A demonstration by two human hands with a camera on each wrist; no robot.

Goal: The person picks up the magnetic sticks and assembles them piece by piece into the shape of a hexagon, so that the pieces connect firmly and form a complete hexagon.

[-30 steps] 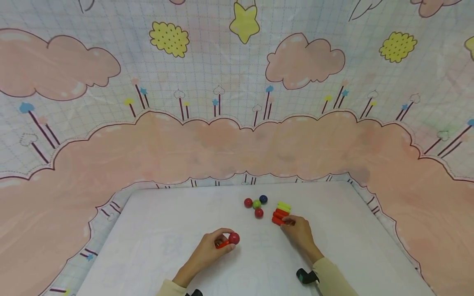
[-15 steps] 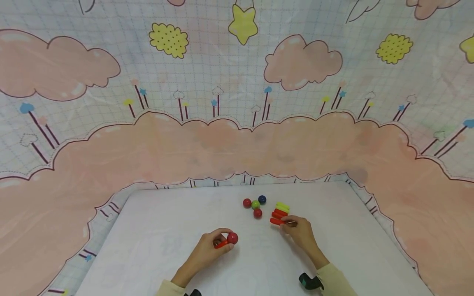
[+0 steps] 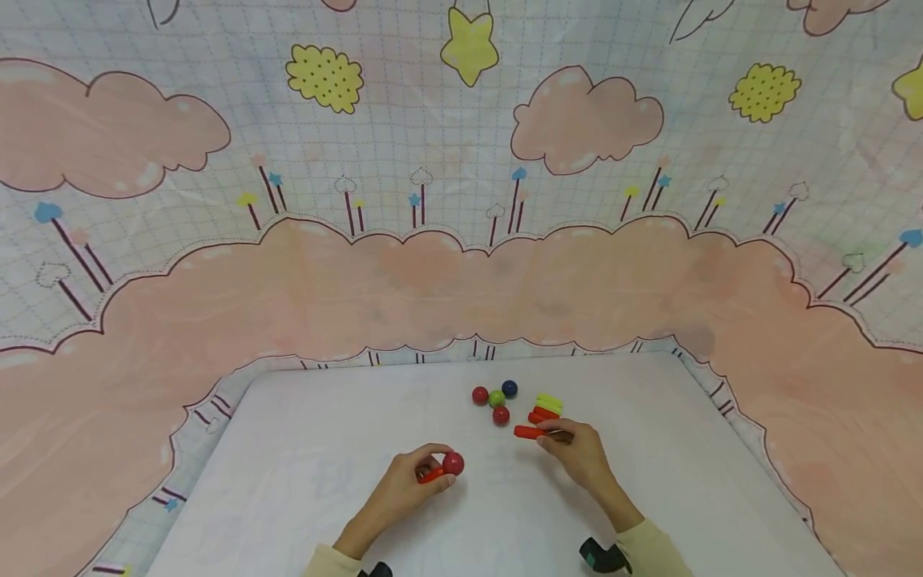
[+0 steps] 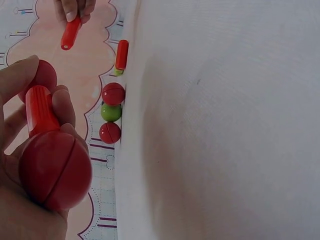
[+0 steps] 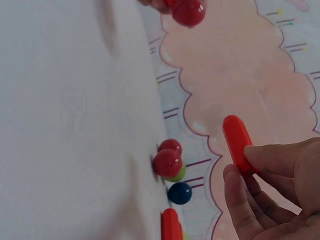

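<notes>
My left hand grips a red stick with a red ball on its near end and another red ball at its far end. To the right, my right hand pinches a second red stick between thumb and fingers, raised above the white table. Its free end points left, towards the left hand. Just behind the right hand lie red stick pieces and yellow-green sticks, side by side.
Left of the sticks sit loose balls in a cluster: a red ball, another red ball, a green ball and a dark blue ball. A patterned cloth with clouds and stars hangs behind the table.
My right hand has drawn one red stick away from the row, lifting it and shifting it left. The left hand keeps its hold and stays nearly still.
</notes>
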